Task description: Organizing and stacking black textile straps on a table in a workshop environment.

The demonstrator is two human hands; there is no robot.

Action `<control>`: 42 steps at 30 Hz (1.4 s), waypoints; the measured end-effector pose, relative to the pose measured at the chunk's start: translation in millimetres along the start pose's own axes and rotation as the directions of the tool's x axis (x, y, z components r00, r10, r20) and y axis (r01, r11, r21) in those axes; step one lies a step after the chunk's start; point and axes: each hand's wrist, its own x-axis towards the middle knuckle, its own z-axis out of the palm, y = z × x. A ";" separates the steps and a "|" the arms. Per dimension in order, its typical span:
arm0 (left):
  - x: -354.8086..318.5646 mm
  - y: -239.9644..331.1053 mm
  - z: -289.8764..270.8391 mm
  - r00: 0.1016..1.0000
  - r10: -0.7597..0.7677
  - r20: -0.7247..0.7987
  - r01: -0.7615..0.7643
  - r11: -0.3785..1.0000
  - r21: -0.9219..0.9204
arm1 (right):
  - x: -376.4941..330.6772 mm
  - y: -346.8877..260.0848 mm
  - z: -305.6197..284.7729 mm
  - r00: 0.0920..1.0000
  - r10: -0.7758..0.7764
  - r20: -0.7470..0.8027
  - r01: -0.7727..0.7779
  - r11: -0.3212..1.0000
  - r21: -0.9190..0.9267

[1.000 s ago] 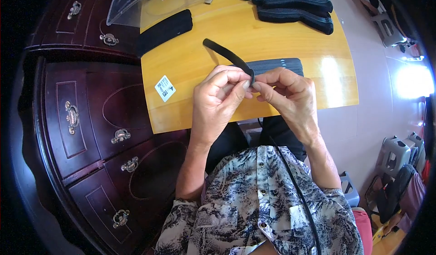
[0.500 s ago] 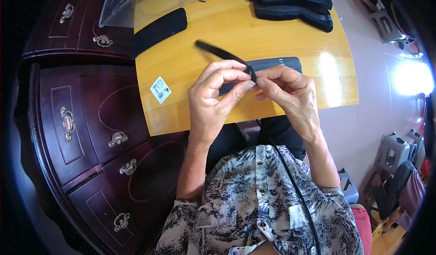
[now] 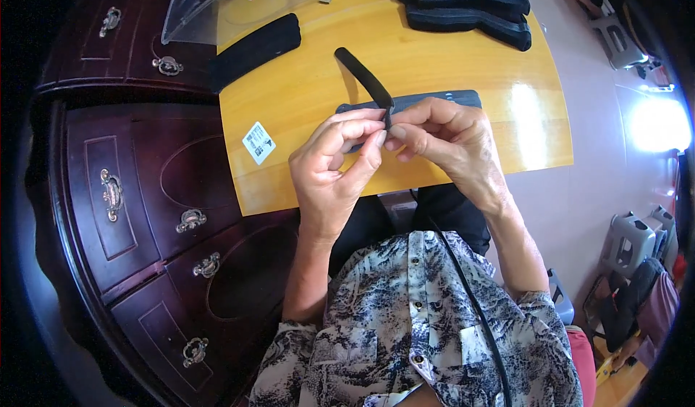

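Pinching is the whole of this step, judging by how both hands meet over the near edge of the desk: the left hand and the right hand are drawn together, fingertips clamped on the lower end of a narrow black strap, which rises stiffly away from them and tilts to the left. To do it well, I would keep the grip close to that end, brace the wrists near the desk edge, and let the free length stand clear of the grey-blue flat pad lying just beyond the knuckles (whether the strap is joined to that pad I cannot tell).

Left of the hands stands a dark wooden chest of drawers with brass pulls, butting against the yellow desk. Far beyond the hands, a clear plastic tray sits at the back left and a stack of black pads at the back right. Another long black pad lies beyond the left hand, and a small white label sits just left of it. To the right, pale floor and grey stools.
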 end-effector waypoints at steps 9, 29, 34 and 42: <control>-2.3 -6.4 -3.1 0.997 -0.021 -0.077 0.022 1.000 0.013 | 4.6 1.1 12.6 0.999 -0.024 -0.046 0.023 0.999 -0.029; 1.9 -22.2 14.5 0.921 0.380 -0.083 -0.299 0.827 0.475 | 11.2 9.3 24.3 0.982 -0.060 -0.177 0.057 0.998 -0.025; 0.6 -28.6 20.5 0.916 0.393 -0.078 -0.313 0.823 0.474 | 14.8 15.0 26.4 0.969 -0.095 -0.228 0.079 0.994 -0.079; -3.1 -41.3 24.4 0.943 0.300 -0.143 -0.235 0.906 0.353 | 19.7 18.3 19.0 0.976 -0.100 -0.196 0.078 0.990 -0.116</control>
